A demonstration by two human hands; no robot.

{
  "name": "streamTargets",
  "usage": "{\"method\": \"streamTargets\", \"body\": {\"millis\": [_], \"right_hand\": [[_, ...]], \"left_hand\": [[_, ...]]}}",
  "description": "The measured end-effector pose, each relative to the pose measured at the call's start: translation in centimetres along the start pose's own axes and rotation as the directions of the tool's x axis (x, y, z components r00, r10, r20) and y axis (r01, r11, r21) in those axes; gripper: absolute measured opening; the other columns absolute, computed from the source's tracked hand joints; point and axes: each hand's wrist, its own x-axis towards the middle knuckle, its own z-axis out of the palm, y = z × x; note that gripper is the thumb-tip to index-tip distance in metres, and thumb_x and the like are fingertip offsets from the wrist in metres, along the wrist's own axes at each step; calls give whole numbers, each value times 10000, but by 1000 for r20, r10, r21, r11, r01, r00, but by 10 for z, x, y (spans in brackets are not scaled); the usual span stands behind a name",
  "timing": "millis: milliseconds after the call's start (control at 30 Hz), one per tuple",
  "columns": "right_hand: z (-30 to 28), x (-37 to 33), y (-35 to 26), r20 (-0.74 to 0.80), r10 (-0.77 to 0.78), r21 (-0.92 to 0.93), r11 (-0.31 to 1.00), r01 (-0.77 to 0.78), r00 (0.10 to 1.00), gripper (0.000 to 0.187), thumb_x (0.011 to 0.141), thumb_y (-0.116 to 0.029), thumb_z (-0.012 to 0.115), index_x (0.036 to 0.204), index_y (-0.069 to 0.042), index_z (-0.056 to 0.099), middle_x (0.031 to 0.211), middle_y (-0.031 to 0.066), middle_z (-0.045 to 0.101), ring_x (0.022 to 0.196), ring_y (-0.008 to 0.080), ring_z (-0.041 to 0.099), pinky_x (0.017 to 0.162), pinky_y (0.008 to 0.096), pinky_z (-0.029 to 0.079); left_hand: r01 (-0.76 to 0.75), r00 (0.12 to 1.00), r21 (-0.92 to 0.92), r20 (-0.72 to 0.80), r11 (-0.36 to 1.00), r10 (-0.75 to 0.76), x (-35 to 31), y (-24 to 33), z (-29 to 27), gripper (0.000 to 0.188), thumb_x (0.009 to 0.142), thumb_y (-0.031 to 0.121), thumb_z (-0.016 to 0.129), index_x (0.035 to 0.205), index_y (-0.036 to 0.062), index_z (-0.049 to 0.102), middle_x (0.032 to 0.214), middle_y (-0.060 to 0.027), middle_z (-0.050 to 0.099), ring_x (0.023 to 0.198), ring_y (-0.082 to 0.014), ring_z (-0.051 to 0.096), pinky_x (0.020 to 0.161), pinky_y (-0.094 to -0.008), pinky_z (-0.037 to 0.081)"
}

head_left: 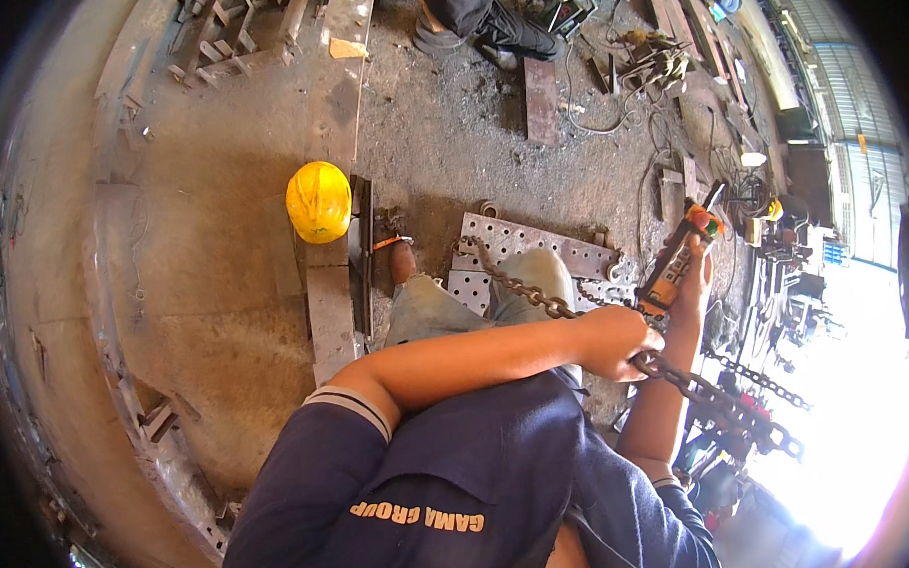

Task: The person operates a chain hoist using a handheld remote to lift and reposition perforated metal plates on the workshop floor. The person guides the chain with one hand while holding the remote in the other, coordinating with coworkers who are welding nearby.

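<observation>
My left hand (617,342) is closed around a heavy rusty chain (515,282). From the fist one stretch of the chain runs down to the left toward a steel plate with rows of round holes (483,238); the other stretch passes over my right forearm to the right. In my right hand (696,271) is an orange handheld remote control (672,269) with a red and a green button near its top. The plates lie by my legs (425,310), and a second perforated plate is partly hidden behind my knee.
To the left, a yellow hard hat (318,202) rests on a long steel beam (331,313). Another person (475,13) in dark trousers is at the far side. A flat steel bar (541,101), cables (643,177) and metal scraps lie on the dirty floor.
</observation>
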Motion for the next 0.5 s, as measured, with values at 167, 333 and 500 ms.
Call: {"method": "streamTargets", "body": {"millis": [167, 333, 500], "right_hand": [[37, -23, 15, -92, 176, -27, 983, -179, 980, 367, 961, -423, 692, 1139, -115, 605, 828, 12, 644, 668, 108, 619, 566, 271, 514], [50, -20, 38, -127, 246, -99, 961, -259, 961, 409, 929, -396, 744, 1202, -130, 598, 885, 3, 646, 745, 98, 622, 686, 255, 517], [47, -3, 74, -123, 209, -236, 943, -233, 970, 496, 945, -327, 735, 1372, -147, 560, 1027, 19, 669, 825, 105, 634, 742, 277, 512]], "left_hand": [[5, 996, -150, 89, 989, 9, 4, 8, -27, 168, 808, 270, 729, 885, 121, 721, 790, -131, 714, 776, -379, 699, 700, -492, 524], [11, 999, -77, 45, 997, -7, 16, 8, -46, 291, 795, 281, 752, 978, 61, 699, 804, -168, 716, 778, -392, 703, 710, -501, 534], [-41, 992, 75, -114, 996, 50, 37, 5, -55, 389, 747, 334, 791, 989, 39, 713, 798, -196, 713, 786, -412, 714, 759, -529, 544]]}}
